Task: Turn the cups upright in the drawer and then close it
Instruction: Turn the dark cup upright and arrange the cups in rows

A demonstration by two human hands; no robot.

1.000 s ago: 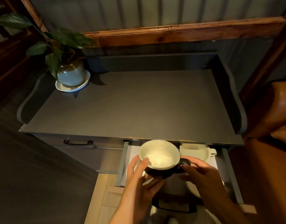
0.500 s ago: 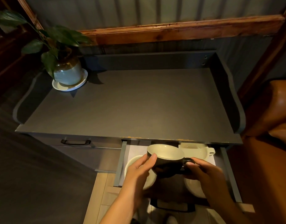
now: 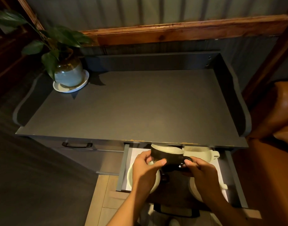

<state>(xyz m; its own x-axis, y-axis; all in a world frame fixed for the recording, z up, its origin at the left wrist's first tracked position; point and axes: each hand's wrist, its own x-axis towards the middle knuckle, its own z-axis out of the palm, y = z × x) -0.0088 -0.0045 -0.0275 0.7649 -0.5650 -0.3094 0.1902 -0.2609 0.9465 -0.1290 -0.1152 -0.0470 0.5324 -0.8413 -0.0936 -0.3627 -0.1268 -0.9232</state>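
A black cup (image 3: 170, 158) with a cream inside is held mouth-up over the back of the open drawer (image 3: 123, 167). My left hand (image 3: 145, 168) grips its left wall. My right hand (image 3: 199, 170) pinches its handle on the right. A white cup (image 3: 200, 154) stands upright at the drawer's back right. A cream cup (image 3: 132, 175) sits at the front left, partly under my left hand. Another white cup (image 3: 193, 188) lies at the front right, mostly hidden by my right arm.
The grey cabinet top (image 3: 132, 108) overhangs the back of the drawer. A potted plant (image 3: 68, 74) on a white saucer stands at its back left. A closed drawer with a black handle (image 3: 77, 145) is to the left. A brown leather seat (image 3: 273, 136) is at the right.
Both hands have lowered the black cup and moved it back toward the cabinet. Its mouth now shows at a flatter angle, partly under the cabinet top's edge.
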